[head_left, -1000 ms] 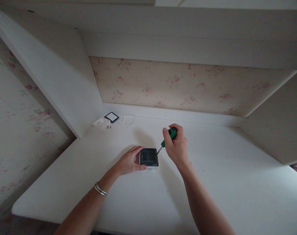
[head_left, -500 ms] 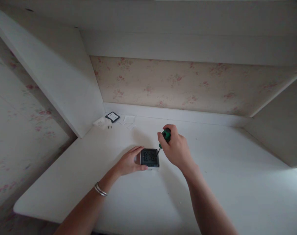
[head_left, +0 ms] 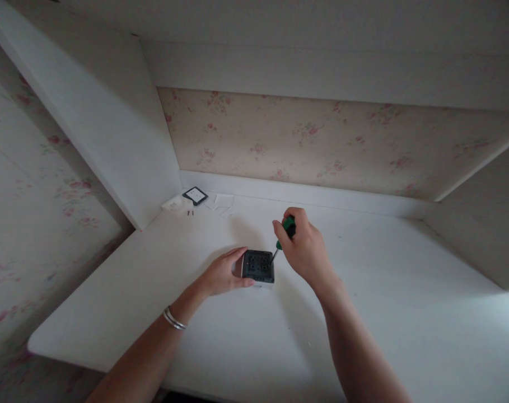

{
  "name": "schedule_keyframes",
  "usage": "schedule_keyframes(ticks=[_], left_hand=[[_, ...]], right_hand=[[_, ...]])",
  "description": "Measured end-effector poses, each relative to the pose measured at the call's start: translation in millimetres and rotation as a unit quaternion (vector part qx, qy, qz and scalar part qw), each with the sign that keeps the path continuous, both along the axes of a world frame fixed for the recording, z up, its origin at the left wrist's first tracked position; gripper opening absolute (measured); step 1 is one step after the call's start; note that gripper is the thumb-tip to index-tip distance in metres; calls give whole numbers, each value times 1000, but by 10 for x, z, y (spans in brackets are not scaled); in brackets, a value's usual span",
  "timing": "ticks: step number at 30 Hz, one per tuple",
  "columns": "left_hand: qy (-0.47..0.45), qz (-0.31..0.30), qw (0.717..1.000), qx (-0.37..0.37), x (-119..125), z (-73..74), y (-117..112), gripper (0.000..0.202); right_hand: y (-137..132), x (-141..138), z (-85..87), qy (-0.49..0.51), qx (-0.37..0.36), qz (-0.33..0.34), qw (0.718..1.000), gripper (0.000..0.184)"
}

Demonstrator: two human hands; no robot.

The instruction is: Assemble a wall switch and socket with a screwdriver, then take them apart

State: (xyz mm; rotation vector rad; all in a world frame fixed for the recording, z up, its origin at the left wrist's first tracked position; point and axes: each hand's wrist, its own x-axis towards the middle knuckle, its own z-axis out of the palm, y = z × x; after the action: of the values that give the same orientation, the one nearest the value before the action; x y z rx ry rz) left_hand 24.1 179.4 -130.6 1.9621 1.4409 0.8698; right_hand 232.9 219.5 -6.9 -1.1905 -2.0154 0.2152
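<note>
A square wall socket [head_left: 258, 263] with a black front and a white box below it lies face up on the white desk [head_left: 237, 347]. My left hand [head_left: 227, 274] is closed around its left side, thumb at the near edge and fingers at the far edge. In the fist of my right hand [head_left: 307, 243] is a screwdriver [head_left: 288, 225] with a green and black handle. Its metal shaft slants down to the left, and the tip meets the socket's right side. Whether the tip sits in a screw is too small to tell.
At the back left of the desk lie a dark-framed cover plate [head_left: 195, 195], two small screws [head_left: 190, 212], a clear plastic piece [head_left: 173, 205] and a thin white frame [head_left: 223, 200]. A white side panel [head_left: 107, 129] rises on the left, and a shelf hangs overhead.
The screwdriver and right hand have shifted slightly right relative to the socket, the tip now nearer its right edge. The left hand keeps its hold. The whole view has shifted slightly.
</note>
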Motion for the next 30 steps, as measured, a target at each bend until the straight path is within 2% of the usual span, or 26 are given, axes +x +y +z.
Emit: schedule_keyframes(ticks=[5, 12, 14, 18, 20, 27, 30], left_hand=[[-4, -13, 1000, -3, 1, 6, 6, 83], [-17, -7, 1000, -7, 13, 37, -14, 78], [-15, -5, 1000, -9, 15, 45, -16, 77], [-7, -4, 1000, -2, 20, 58, -15, 77], [-10, -3, 1000, 1, 23, 60, -14, 77], [-15, 0, 1000, -10, 32, 64, -16, 78], [-17, -9, 1000, -5, 34, 90, -21, 75]], right_hand=[[-13, 34, 63, 9, -36, 98, 995, 26], [80, 159, 51, 26, -60, 159, 985, 30], [138, 180, 38, 36, -25, 115, 992, 34], [186, 172, 29, 22, 73, -40, 996, 34], [157, 150, 40, 16, 89, -51, 995, 32], [18, 144, 130, -11, 37, 50, 998, 41], [-8, 179, 148, -18, 4, 109, 994, 37]])
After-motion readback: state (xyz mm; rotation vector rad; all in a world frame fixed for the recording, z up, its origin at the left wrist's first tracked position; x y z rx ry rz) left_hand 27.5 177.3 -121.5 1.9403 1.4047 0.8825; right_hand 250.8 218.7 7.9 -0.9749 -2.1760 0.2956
